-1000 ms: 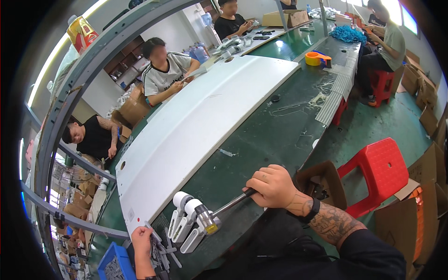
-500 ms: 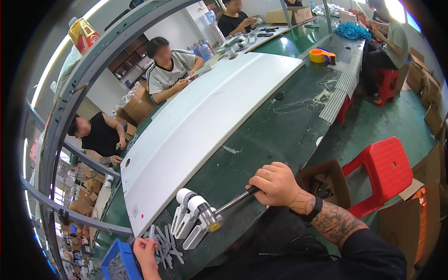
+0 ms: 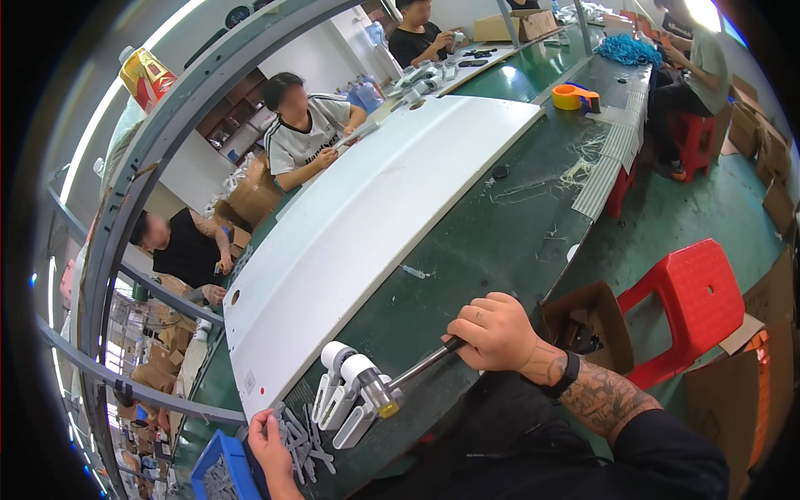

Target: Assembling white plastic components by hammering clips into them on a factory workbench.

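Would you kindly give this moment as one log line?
Right hand: gripping mallet by handle; left hand: beside grey strips, grasp unclear; white-and-grey parts: beside mallet; blue bin: holding grey pieces

The right hand (image 3: 493, 332) grips a metal-shafted mallet (image 3: 423, 365) with a yellow face, its head by white-and-grey plastic fittings (image 3: 357, 367) on the green desk (image 3: 487, 250); the left hand (image 3: 272, 450) is beside scattered grey plastic strips (image 3: 302, 446)
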### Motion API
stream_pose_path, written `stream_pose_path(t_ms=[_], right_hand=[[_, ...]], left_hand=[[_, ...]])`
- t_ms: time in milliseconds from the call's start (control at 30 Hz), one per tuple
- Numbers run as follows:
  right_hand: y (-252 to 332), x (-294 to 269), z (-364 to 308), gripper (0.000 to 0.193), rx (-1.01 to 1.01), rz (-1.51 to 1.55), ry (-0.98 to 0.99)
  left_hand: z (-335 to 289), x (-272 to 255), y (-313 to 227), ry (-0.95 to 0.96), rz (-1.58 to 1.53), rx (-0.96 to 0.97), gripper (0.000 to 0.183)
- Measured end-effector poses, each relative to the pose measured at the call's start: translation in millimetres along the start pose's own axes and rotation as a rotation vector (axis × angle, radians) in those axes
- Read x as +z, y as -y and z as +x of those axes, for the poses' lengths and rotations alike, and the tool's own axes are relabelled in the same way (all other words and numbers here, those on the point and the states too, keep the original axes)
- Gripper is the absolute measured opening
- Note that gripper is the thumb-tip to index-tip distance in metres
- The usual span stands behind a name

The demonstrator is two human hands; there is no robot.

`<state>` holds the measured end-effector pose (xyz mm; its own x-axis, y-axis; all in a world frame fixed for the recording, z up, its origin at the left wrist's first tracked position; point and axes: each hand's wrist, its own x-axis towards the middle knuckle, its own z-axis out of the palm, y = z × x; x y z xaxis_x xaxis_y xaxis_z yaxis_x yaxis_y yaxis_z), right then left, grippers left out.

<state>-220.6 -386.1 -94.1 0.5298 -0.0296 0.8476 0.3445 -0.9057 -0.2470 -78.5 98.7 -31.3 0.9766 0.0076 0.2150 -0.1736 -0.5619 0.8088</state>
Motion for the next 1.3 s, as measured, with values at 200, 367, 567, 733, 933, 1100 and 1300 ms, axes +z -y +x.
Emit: stream_pose_path(t_ms=[200, 367, 567, 733, 933, 1100, 1300], right_hand=[[0, -2, 2, 0.015, -0.014, 0.006, -0.014], [0, 4, 4, 0.016, -0.003, 0.034, 0.002], [3, -6, 14, 0.016, 0.016, 0.025, 0.008], [10, 0, 13, 0.017, 0.017, 0.031, 0.037], [15, 0, 16, 0.018, 0.027, 0.009, 0.072], [16, 0, 17, 0.016, 0.020, -0.011, 0.070], [21, -2, 19, 0.016, 0.188, 0.146, 0.192]], left_hand=[[-21, 58, -39, 0.130, -0.081, 0.127, 0.013], [-30, 75, -34, 0.175, 0.153, 0.311, 0.013], [-30, 85, -51, 0.110, 0.142, 0.463, 0.014], [-36, 85, -41, 0.113, 0.107, 0.405, 0.015], [-40, 84, -48, 0.123, 0.189, 0.488, 0.017], [-34, 89, -54, 0.183, 0.173, 0.524, 0.018], [-23, 88, -47, 0.211, 0.142, 0.530, 0.015]])
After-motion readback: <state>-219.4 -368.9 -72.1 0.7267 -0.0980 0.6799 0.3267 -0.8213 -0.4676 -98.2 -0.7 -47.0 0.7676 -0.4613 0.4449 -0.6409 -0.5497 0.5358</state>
